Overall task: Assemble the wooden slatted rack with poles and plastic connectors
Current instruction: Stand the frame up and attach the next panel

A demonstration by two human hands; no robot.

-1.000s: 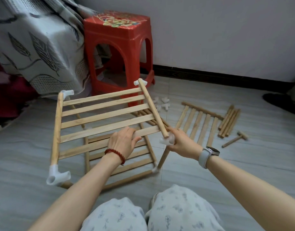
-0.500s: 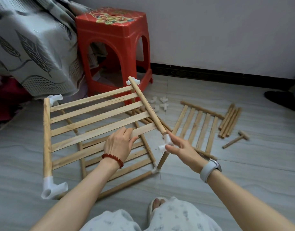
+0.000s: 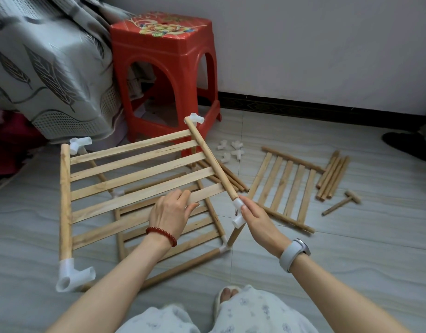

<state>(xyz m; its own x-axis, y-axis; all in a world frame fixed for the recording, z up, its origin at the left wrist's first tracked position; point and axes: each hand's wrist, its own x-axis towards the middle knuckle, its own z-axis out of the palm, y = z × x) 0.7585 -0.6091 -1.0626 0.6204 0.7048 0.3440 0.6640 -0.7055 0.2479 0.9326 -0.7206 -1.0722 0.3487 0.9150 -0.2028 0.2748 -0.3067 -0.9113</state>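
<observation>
- The right hand point(image 3: 254, 218) had wrapped over the near-right corner connector point(image 3: 238, 211) a second ago; now it has drawn back toward the person and pinches the connector with thumb and fingertips.
- In the left hand point(image 3: 170, 212), the upper slatted panel point(image 3: 135, 174) has swung, its far end turning away from the right hand's grip.

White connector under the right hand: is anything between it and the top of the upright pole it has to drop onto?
Nothing visible. The white connector in the right hand hangs just above the upright pole, with only open air between them.
</observation>
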